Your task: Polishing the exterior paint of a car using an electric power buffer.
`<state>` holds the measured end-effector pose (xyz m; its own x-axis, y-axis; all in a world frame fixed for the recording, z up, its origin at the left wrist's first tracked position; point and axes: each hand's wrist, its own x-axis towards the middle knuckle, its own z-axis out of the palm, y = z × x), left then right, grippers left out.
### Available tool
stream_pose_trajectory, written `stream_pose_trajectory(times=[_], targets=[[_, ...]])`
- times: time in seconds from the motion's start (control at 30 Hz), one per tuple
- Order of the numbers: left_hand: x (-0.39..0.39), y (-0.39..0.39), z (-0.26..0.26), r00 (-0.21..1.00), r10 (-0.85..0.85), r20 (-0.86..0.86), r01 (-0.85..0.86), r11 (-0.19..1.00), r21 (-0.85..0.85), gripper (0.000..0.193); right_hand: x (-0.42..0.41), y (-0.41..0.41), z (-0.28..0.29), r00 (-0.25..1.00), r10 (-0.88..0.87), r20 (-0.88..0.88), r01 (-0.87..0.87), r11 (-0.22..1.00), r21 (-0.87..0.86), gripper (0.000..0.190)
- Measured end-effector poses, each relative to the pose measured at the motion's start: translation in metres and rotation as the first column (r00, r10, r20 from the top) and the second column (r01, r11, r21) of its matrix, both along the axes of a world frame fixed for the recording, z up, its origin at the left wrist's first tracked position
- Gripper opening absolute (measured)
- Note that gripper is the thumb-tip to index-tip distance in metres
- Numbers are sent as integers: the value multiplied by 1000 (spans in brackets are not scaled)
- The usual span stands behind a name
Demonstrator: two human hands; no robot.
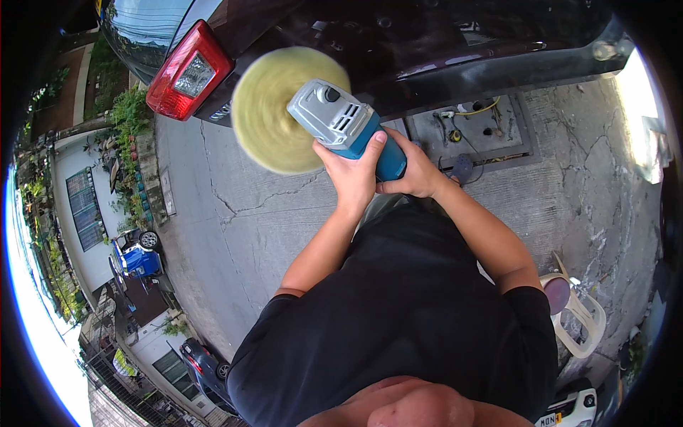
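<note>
My left hand (349, 168) grips the silver-grey gear head end of a teal electric polisher (387, 155). My right hand (419, 171) wraps around the teal body behind it. A large round yellow polishing pad (261, 112) is on the tool's front; its streaky blur shows it spinning. The pad overlaps the dark glossy rear panel of a vehicle (384, 48), just right of a red and clear taillight (189, 72). Whether the pad touches the paint, I cannot tell. Part of the pad is hidden behind the tool's head.
Below the bumper, a framed slab (515, 128) in the cracked concrete carries a yellow cable and a dark cord. A round sanding or backing disc (463, 168) lies near my right forearm. At the right stands a cream plastic chair (579, 320) with a purple round pad (556, 294) on it.
</note>
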<state>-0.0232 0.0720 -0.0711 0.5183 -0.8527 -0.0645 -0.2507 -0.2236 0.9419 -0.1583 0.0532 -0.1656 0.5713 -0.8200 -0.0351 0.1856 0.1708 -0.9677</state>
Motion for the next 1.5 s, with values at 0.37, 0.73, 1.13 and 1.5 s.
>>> stream_pose_trajectory(times=[0.37, 0.73, 1.13, 1.5], targets=[[-16, 18, -22, 995, -69, -75, 71, 997, 31, 87, -34, 19, 1, 995, 26, -92, -21, 998, 56, 117], [4, -19, 25, 996, -70, -54, 69, 997, -25, 92, -5, -17, 44, 999, -19, -49, 18, 1000, -21, 115], [-1, -8, 21, 991, -85, -102, 81, 996, -39, 89, -8, -8, 33, 1000, 13, -26, -13, 1000, 8, 114], [-5, 4, 4, 991, -77, -114, 76, 997, -8, 86, -19, 1, 27, 997, 53, -55, -50, 997, 62, 117]])
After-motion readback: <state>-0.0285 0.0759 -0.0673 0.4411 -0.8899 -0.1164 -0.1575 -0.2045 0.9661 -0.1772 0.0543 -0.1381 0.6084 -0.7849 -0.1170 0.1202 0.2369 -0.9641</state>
